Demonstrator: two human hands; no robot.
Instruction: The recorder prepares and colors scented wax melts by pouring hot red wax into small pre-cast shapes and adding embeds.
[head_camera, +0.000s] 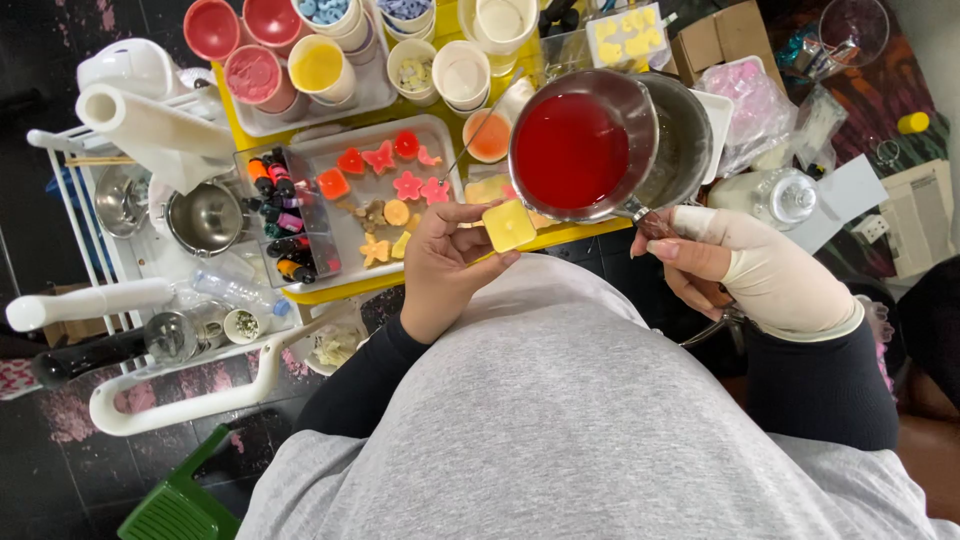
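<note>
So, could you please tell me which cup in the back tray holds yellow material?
The yellow-filled cup, right of the pink-filled ones.

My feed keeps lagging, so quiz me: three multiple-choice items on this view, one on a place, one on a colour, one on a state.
1. Where is the small yellow square mould?
A. in the left hand
B. on the white tray
C. inside the saucepan

2. What colour is the liquid in the saucepan?
A. blue
B. red
C. green

3. How is the right hand occupied?
A. open, holding nothing
B. flat on the table
C. closed on the saucepan handle

Right letters: A, its fingers pinch the mould below the pan's rim; B, the pan holds a deep red pool; C, the bandaged hand wraps the handle.
</note>
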